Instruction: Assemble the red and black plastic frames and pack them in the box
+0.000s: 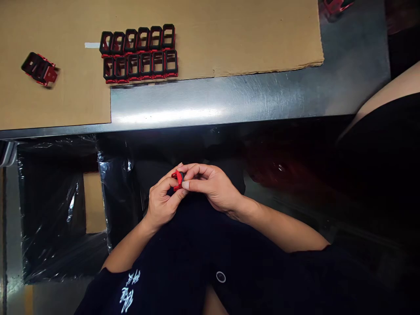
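**Small red plastic part (179, 180) pinched between both hands**

The person's left hand (160, 204) and right hand (215, 186) were both closed on the small red plastic part, gripping it between fingers and thumbs in front of the dark T-shirt (129, 291), well below the front edge of the surface. The right thumb (185, 184) pressed against the part, and a black section showed at its middle, though the fingers hid much of it. Neither hand had released it.

Beyond the hands, a steel surface (197, 103) carried a sheet of brown cardboard (246, 39). On the cardboard stood two tight rows of six black rectangular frames with red edging (139, 54), with a strip of white tape (92, 45) just to their left. A single black-and-red piece (39, 69) lay well apart from them near the left side. Another red piece (334, 4) showed at the top edge, on the bare steel. Below the surface on the left sat a bin lined with clear plastic sheeting (55, 210). Another person's bare arm (390, 85) showed at the right edge.
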The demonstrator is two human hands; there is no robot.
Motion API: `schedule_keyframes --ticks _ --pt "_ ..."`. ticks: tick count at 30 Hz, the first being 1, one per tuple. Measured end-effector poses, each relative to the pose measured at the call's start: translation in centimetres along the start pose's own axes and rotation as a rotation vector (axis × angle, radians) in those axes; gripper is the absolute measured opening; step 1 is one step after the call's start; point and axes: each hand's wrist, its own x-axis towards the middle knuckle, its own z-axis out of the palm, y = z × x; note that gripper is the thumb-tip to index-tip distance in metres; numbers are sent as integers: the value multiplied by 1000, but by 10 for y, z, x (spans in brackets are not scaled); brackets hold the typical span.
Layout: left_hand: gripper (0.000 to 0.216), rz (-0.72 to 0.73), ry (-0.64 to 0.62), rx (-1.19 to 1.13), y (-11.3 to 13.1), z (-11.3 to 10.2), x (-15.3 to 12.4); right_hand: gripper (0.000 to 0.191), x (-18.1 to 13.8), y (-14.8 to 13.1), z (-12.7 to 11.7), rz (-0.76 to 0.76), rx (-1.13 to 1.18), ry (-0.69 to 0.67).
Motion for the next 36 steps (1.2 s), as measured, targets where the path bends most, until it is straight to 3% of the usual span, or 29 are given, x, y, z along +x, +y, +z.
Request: schedule_keyframes --ticks 19,29,36 --pt "13 -42 -5 -30 -3 1 0 11 1 2 -1 -10 -20 33" --pt "24 -170 -23 -147 -7 1 1 13 2 -3 -2 11 -2 47" --pt "27 -176 86 -214 -8 1 5 13 4 -1 -2 11 -1 42"
